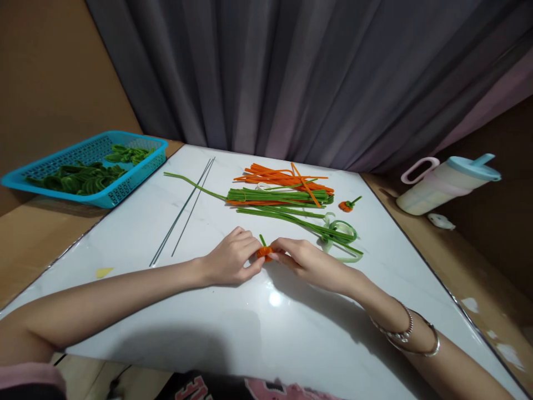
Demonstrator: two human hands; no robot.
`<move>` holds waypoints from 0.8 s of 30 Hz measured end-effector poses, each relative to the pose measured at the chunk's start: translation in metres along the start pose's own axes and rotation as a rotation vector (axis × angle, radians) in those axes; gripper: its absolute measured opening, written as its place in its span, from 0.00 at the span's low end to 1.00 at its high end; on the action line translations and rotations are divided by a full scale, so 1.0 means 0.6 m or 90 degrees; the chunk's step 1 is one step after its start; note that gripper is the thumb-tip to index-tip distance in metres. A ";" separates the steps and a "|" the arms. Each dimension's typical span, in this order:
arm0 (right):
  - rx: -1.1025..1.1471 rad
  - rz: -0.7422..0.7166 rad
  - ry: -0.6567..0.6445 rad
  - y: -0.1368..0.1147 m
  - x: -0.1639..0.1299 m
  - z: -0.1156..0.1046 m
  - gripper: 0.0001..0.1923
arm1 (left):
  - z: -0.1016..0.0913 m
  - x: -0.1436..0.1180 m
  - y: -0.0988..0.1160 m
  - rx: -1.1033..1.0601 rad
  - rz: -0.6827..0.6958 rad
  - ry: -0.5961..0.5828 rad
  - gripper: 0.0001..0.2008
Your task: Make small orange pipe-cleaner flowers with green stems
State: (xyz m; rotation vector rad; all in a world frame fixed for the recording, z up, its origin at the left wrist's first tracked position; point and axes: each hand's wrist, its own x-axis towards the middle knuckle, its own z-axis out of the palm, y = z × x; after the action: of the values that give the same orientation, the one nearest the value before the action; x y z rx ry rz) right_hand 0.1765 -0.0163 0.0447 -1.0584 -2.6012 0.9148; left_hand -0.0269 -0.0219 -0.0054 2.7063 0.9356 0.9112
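Note:
Both hands meet at the middle of the white table (250,333). My left hand (231,258) and my right hand (306,261) pinch a small orange pipe-cleaner piece (265,253) between their fingertips; a short green stem sticks up from it. Behind the hands lie a bundle of green pipe cleaners (278,196) and a bundle of orange pipe cleaners (287,178). A finished small orange piece with a green stem (347,205) rests to the right of the bundles. My right wrist wears silver bracelets.
Two thin dark wires (183,214) lie on the table's left side. A roll of green tape (343,230) sits near my right hand. A blue basket (89,166) holding green curled pieces stands far left. A lidded jug (449,183) stands at the right.

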 end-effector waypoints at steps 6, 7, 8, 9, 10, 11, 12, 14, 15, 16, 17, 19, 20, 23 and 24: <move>-0.014 -0.101 0.172 0.006 0.004 0.035 0.10 | -0.001 -0.001 -0.003 -0.058 -0.055 0.020 0.07; -0.018 -0.127 0.200 0.007 0.004 0.039 0.10 | -0.002 -0.002 -0.003 -0.063 -0.054 0.023 0.07; -0.019 -0.148 0.226 0.006 0.004 0.042 0.11 | -0.001 -0.002 -0.002 -0.068 -0.052 0.025 0.07; -0.018 -0.163 0.251 0.006 0.005 0.044 0.11 | -0.001 -0.003 -0.002 -0.072 -0.049 0.026 0.06; -0.014 -0.171 0.275 0.004 0.005 0.046 0.12 | 0.000 -0.004 -0.002 -0.076 -0.046 0.028 0.06; -0.010 -0.171 0.295 0.003 0.005 0.047 0.12 | 0.000 -0.005 -0.002 -0.079 -0.043 0.030 0.06; -0.007 -0.166 0.311 0.001 0.005 0.048 0.13 | 0.001 -0.005 -0.002 -0.080 -0.040 0.031 0.06; -0.003 -0.153 0.326 -0.001 0.005 0.049 0.13 | 0.003 -0.006 -0.002 -0.076 -0.032 0.030 0.06; -0.003 -0.152 0.325 -0.001 0.006 0.050 0.13 | 0.004 -0.006 -0.003 -0.073 -0.027 0.031 0.06; -0.007 -0.155 0.321 0.000 0.006 0.051 0.13 | 0.004 -0.006 -0.002 -0.069 -0.020 0.030 0.06; -0.013 -0.163 0.315 0.001 0.006 0.052 0.12 | 0.004 -0.006 -0.002 -0.065 -0.011 0.028 0.06; -0.033 -0.181 0.305 0.005 0.006 0.053 0.12 | 0.003 -0.006 -0.002 -0.056 0.009 0.020 0.08; -0.048 -0.187 0.300 0.007 0.005 0.053 0.12 | 0.003 -0.007 -0.002 -0.050 0.018 0.012 0.08; -0.118 -0.180 0.267 0.009 -0.001 0.053 0.16 | 0.004 -0.008 -0.003 -0.033 0.038 -0.009 0.09; -0.143 -0.175 0.249 0.009 -0.003 0.053 0.17 | 0.005 -0.009 -0.005 -0.028 0.041 -0.010 0.09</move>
State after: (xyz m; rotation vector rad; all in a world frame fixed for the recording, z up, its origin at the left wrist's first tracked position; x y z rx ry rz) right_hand 0.1687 -0.0298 0.0165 -0.7981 -2.4649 0.3199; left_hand -0.0300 -0.0228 -0.0114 2.7167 0.8194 0.9100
